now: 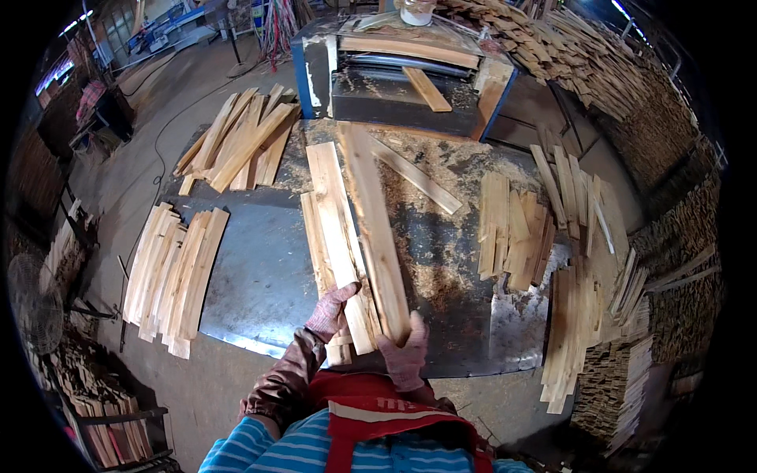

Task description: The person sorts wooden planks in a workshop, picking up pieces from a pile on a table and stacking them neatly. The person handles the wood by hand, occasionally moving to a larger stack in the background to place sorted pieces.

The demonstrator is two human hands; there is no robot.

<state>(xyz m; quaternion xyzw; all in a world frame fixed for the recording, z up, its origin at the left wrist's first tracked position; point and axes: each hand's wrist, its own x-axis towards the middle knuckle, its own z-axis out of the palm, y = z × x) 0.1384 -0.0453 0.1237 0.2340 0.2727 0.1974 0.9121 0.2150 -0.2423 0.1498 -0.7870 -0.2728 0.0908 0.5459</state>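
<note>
My left hand (pixel 330 311), in a pinkish work glove, is closed on the near left edge of a pale wooden board (pixel 335 213). Its thumb lies over the top face. The gloved right hand (pixel 406 356) grips the near end of a longer brown board (pixel 377 225) with a rough, bark-like edge, thumb and fingers to either side. This board slants away from me, close along the right of the pale one. Partly under the pale board, another narrow board (pixel 315 244) shows at the left. All lie over a dark metal table (pixel 252 268).
Beyond the table stands a machine (pixel 367 94) with a roller and a board (pixel 426 89) on its bed. Board piles lie left (pixel 173 276), far left (pixel 240 142) and right (pixel 516 229). A loose strip (pixel 418 177) rests among sawdust. Stacked wood (pixel 670 213) lines the right side.
</note>
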